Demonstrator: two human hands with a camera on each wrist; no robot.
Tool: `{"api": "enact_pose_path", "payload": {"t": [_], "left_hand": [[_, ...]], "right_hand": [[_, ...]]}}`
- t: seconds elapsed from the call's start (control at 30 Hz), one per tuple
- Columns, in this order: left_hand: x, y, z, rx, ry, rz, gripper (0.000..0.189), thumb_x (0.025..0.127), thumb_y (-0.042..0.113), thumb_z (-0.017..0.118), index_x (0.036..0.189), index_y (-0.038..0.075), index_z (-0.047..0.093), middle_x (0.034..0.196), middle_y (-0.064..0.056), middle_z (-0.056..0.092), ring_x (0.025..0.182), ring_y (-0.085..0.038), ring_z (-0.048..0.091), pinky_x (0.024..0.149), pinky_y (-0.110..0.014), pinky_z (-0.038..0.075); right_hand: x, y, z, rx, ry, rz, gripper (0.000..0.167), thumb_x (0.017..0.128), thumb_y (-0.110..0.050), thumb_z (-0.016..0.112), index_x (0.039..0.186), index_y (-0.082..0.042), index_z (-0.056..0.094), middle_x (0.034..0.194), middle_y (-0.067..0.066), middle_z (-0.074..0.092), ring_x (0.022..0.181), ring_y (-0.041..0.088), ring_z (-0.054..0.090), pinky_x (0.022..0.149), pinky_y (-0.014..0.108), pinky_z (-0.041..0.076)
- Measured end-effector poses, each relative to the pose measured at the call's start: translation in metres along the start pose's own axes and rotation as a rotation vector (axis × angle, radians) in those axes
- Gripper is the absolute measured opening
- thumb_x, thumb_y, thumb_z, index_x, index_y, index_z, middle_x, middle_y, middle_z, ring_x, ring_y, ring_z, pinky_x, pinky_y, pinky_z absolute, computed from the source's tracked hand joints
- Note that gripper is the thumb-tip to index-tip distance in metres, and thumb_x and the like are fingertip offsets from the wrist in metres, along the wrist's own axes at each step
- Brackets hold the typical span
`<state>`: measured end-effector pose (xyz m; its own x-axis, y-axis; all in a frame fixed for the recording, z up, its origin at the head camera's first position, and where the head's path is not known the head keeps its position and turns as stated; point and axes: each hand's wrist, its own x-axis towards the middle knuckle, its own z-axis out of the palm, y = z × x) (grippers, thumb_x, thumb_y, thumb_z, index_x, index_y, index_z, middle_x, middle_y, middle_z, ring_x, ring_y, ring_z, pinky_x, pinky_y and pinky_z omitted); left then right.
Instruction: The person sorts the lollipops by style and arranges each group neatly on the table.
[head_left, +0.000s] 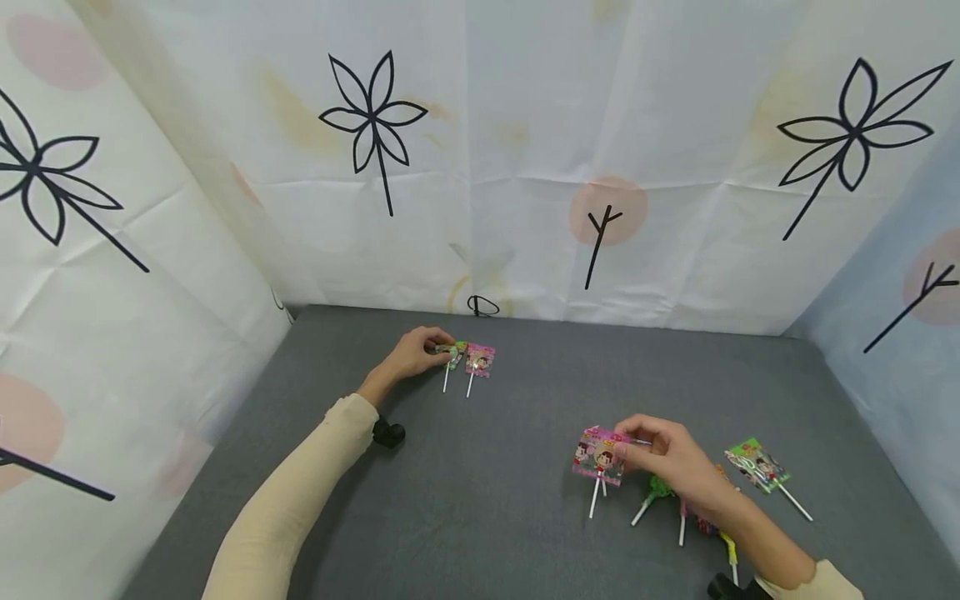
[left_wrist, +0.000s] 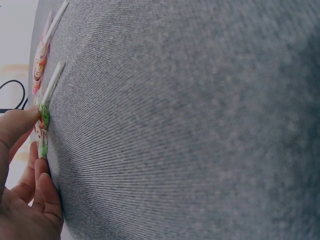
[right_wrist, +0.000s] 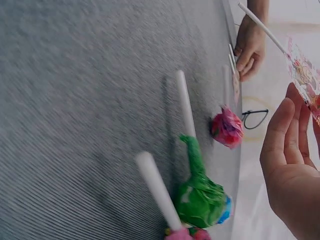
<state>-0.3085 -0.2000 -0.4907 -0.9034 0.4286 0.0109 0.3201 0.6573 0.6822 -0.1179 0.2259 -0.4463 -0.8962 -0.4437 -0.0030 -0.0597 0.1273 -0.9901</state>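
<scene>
At the far left of the table, my left hand (head_left: 415,353) pinches the edge of a green-wrapped lollipop (head_left: 452,356). Its thumb lies on the wrapper (left_wrist: 45,116) in the left wrist view, and the white stick points away from the fingers. Just right of it lies a pink flat-packed lollipop (head_left: 479,360). My right hand (head_left: 671,457) holds another pink flat-packed lollipop (head_left: 600,455) by the wrapper's edge, raised above the table with its stick downward. Beneath this hand lie a green round lollipop (right_wrist: 200,202) and a pink round one (right_wrist: 227,127).
Right of my right hand lies a green flat-packed lollipop (head_left: 759,465). A lollipop with a yellow wrapper end (head_left: 727,546) and others lie partly hidden under the right forearm. The grey tabletop (head_left: 480,508) meets a patterned white cloth (head_left: 510,250) at the back and sides.
</scene>
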Motion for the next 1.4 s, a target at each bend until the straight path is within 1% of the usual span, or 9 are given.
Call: {"api": "enact_pose_path", "payload": {"t": [0.2, 0.4, 0.5, 0.63, 0.7, 0.9, 1.07, 1.2, 1.4], "left_hand": [[0.000, -0.001, 0.001, -0.020, 0.010, 0.020, 0.026, 0.098, 0.012, 0.071, 0.123, 0.003, 0.070, 0.123, -0.018, 0.063, 0.116, -0.039, 0.058, 0.097, -0.054, 0.046], [0.000, -0.001, 0.001, -0.021, 0.014, 0.024, 0.026, 0.098, 0.011, 0.071, 0.123, 0.002, 0.069, 0.124, -0.018, 0.063, 0.117, -0.040, 0.058, 0.097, -0.054, 0.046], [0.001, 0.000, 0.001, -0.027, 0.011, 0.011, 0.027, 0.098, 0.011, 0.071, 0.124, 0.003, 0.069, 0.125, -0.018, 0.063, 0.117, -0.040, 0.057, 0.098, -0.054, 0.045], [0.001, 0.001, 0.001, -0.031, 0.005, -0.003, 0.027, 0.098, 0.012, 0.070, 0.124, 0.003, 0.069, 0.125, -0.018, 0.063, 0.118, -0.039, 0.057, 0.099, -0.054, 0.045], [0.001, 0.001, 0.001, -0.027, 0.004, -0.001, 0.027, 0.098, 0.012, 0.070, 0.124, 0.003, 0.069, 0.125, -0.018, 0.063, 0.118, -0.040, 0.057, 0.099, -0.054, 0.045], [-0.001, 0.001, 0.000, -0.032, 0.009, 0.003, 0.026, 0.098, 0.010, 0.071, 0.123, 0.002, 0.070, 0.124, -0.019, 0.063, 0.117, -0.040, 0.058, 0.099, -0.055, 0.045], [0.000, 0.001, 0.000, -0.034, 0.008, 0.015, 0.026, 0.098, 0.011, 0.071, 0.123, 0.003, 0.069, 0.124, -0.018, 0.063, 0.117, -0.040, 0.057, 0.098, -0.055, 0.045], [-0.001, 0.001, 0.000, -0.038, 0.004, 0.022, 0.026, 0.098, 0.011, 0.071, 0.123, 0.002, 0.069, 0.124, -0.018, 0.063, 0.116, -0.040, 0.058, 0.097, -0.055, 0.046], [0.000, 0.000, 0.001, -0.029, 0.009, 0.014, 0.026, 0.098, 0.012, 0.072, 0.122, 0.003, 0.070, 0.122, -0.017, 0.063, 0.116, -0.039, 0.058, 0.097, -0.053, 0.046]], "right_hand": [[0.009, -0.005, -0.005, -0.013, -0.004, -0.052, 0.022, 0.104, -0.001, 0.057, 0.120, 0.014, 0.055, 0.103, 0.014, 0.070, 0.089, 0.018, 0.069, 0.076, 0.041, 0.058], [0.021, -0.006, -0.007, -0.071, 0.023, -0.073, 0.031, 0.104, -0.003, 0.058, 0.132, 0.008, 0.051, 0.116, 0.024, 0.065, 0.090, 0.024, 0.069, 0.074, 0.042, 0.059], [0.028, -0.006, -0.007, -0.085, 0.030, -0.048, 0.034, 0.104, -0.007, 0.060, 0.135, 0.004, 0.052, 0.117, 0.025, 0.064, 0.090, 0.027, 0.068, 0.074, 0.045, 0.059], [0.037, -0.006, -0.007, -0.064, 0.039, 0.001, 0.036, 0.104, -0.012, 0.062, 0.137, -0.001, 0.052, 0.111, 0.023, 0.065, 0.086, 0.029, 0.067, 0.074, 0.052, 0.058], [0.043, -0.005, -0.007, -0.064, 0.040, 0.008, 0.037, 0.104, -0.013, 0.062, 0.138, -0.002, 0.053, 0.107, 0.023, 0.065, 0.082, 0.029, 0.066, 0.074, 0.054, 0.057], [0.061, -0.005, -0.006, -0.083, 0.035, 0.018, 0.035, 0.104, -0.013, 0.063, 0.135, -0.001, 0.055, 0.106, 0.023, 0.065, 0.086, 0.028, 0.066, 0.072, 0.050, 0.059], [0.073, -0.006, -0.006, -0.060, 0.024, 0.052, 0.036, 0.102, -0.013, 0.065, 0.135, -0.001, 0.055, 0.113, 0.022, 0.064, 0.093, 0.028, 0.067, 0.077, 0.050, 0.058], [0.085, -0.008, -0.005, -0.050, 0.016, 0.077, 0.040, 0.100, -0.012, 0.069, 0.136, -0.002, 0.056, 0.122, 0.023, 0.061, 0.099, 0.033, 0.067, 0.080, 0.046, 0.058], [0.107, -0.012, 0.003, -0.077, 0.011, 0.084, 0.044, 0.096, -0.010, 0.074, 0.135, -0.002, 0.057, 0.124, 0.022, 0.063, 0.102, 0.033, 0.067, 0.083, 0.044, 0.057]]}}
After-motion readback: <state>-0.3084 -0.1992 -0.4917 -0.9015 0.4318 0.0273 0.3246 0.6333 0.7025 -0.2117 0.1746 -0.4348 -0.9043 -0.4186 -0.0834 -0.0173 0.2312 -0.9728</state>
